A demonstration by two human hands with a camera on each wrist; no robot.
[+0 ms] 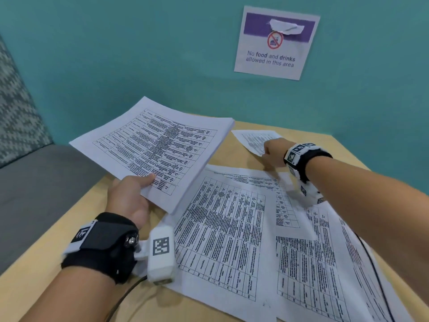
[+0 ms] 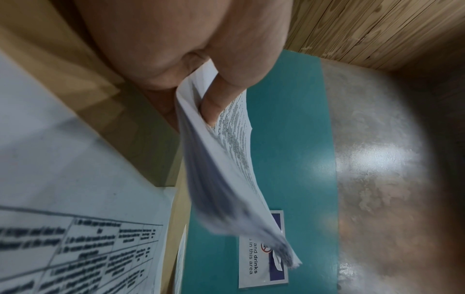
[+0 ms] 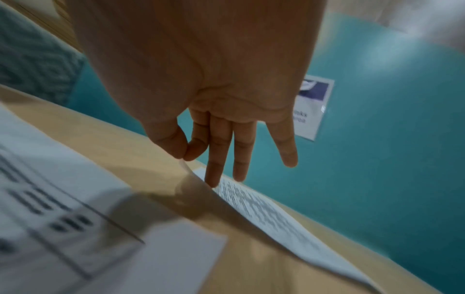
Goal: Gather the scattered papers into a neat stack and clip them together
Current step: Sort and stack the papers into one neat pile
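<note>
Gripping paper stack [image 1: 153,147], left hand [image 1: 128,194]; right hand [image 1: 275,153] pinching far sheet [image 1: 254,138].

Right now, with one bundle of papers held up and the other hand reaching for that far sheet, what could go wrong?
The left hand grips the gathered stack by one corner only, so the sheets droop and could fan out or slip. The right hand pinches just the edge of the far sheet, which could crease or slide away. Its forearm hangs over loose sheets on the table and could drag them askew.
</note>
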